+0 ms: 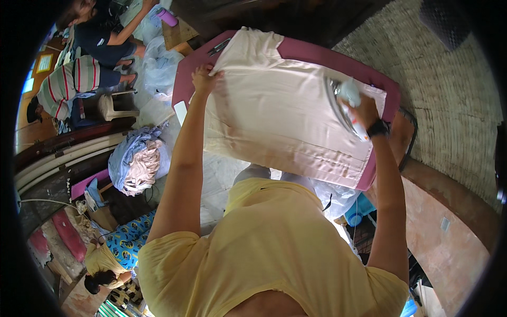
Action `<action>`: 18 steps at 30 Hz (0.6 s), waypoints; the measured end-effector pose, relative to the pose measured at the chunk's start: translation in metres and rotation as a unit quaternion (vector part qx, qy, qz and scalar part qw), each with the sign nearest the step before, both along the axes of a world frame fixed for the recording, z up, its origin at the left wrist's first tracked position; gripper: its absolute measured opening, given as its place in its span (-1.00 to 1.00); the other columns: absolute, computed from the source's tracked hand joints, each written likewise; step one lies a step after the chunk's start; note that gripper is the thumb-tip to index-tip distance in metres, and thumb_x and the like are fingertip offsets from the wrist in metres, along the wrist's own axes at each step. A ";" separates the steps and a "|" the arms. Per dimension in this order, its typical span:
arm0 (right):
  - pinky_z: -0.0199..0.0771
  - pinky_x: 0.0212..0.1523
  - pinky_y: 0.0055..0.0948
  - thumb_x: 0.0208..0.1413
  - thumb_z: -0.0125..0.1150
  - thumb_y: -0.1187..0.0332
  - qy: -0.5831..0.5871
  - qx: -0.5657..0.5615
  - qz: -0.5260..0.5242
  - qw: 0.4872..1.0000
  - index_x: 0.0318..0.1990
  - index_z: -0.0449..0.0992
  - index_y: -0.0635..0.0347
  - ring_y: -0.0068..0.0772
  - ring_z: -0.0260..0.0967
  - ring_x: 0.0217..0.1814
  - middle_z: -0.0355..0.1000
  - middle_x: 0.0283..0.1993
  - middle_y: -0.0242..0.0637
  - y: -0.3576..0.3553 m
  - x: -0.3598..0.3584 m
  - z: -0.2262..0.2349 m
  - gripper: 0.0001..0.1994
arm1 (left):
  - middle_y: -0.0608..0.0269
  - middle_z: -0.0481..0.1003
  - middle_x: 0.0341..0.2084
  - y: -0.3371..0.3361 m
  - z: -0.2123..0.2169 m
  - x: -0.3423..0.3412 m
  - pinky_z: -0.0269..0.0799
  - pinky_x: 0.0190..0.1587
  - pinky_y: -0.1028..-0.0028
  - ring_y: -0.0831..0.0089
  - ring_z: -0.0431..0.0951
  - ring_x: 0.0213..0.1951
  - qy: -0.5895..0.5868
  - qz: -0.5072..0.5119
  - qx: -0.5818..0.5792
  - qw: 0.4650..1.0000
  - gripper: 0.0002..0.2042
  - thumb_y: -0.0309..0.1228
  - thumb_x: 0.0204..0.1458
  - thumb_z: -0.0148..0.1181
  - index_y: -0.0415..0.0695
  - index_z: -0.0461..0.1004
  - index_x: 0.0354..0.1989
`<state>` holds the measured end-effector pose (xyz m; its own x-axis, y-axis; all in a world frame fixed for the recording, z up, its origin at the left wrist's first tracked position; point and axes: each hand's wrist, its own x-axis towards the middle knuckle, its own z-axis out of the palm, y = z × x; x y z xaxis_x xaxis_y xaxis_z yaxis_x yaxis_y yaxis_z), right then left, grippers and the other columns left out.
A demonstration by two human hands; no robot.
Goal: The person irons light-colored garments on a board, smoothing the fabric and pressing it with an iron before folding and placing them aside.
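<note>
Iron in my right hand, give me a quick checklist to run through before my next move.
1. Iron gripped by the right hand: ok.
2. Left hand clear of the iron: ok, it is at the cloth's left edge, well apart.
3. Cream cloth smooth: not ok, creases show toward its lower right.
4. Dark tool out from under the iron: ok, it lies on the maroon board by the upper left corner.
5. Iron's heat: cannot tell.
</note>
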<state>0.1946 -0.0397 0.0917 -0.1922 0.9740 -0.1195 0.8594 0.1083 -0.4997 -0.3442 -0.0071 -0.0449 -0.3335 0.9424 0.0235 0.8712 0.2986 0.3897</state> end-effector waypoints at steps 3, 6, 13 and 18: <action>0.54 -0.30 -0.18 -0.15 0.44 -0.02 0.028 0.013 0.209 0.977 -0.25 0.58 0.23 -0.05 0.54 -0.37 0.54 -0.42 -0.04 -0.041 -0.001 0.015 -0.52 | 0.18 0.51 -0.23 0.012 0.016 0.007 0.39 -0.09 0.16 0.14 0.48 -0.11 -0.102 -0.067 0.027 0.992 -0.55 -0.04 -0.18 0.43 -0.07 0.49 -0.23; 0.53 -0.26 -0.11 -0.17 0.43 0.00 -0.008 0.037 0.221 0.975 -0.23 0.59 0.16 0.00 0.52 -0.35 0.54 -0.40 -0.03 -0.040 -0.042 0.007 -0.55 | 0.17 0.50 -0.42 0.019 0.040 0.008 0.43 -0.25 0.33 0.27 0.52 -0.35 -0.179 -0.051 0.019 0.982 -0.62 -0.18 -0.17 0.46 -0.15 0.43 -0.34; 0.53 -0.19 -0.12 -0.12 0.35 -0.11 -0.039 0.020 0.229 0.972 -0.14 0.59 0.15 0.00 0.53 -0.22 0.55 -0.31 0.02 0.025 -0.200 -0.002 -0.47 | 0.14 0.50 -0.43 0.008 0.041 -0.034 0.45 -0.24 0.39 0.32 0.55 -0.33 -0.220 -0.162 -0.039 0.961 -0.65 -0.42 -0.23 0.46 -0.16 0.41 -0.29; 0.51 -0.10 -0.11 -0.11 0.28 -0.16 -0.018 -0.032 0.253 0.967 -0.08 0.59 0.07 0.05 0.51 -0.16 0.54 -0.24 0.00 0.041 -0.296 0.003 -0.45 | 0.05 0.50 -0.37 -0.020 0.044 -0.050 0.44 -0.20 0.30 0.09 0.53 -0.27 -0.139 -0.101 0.136 0.976 -0.70 -0.54 -0.14 0.30 -0.21 0.39 -0.20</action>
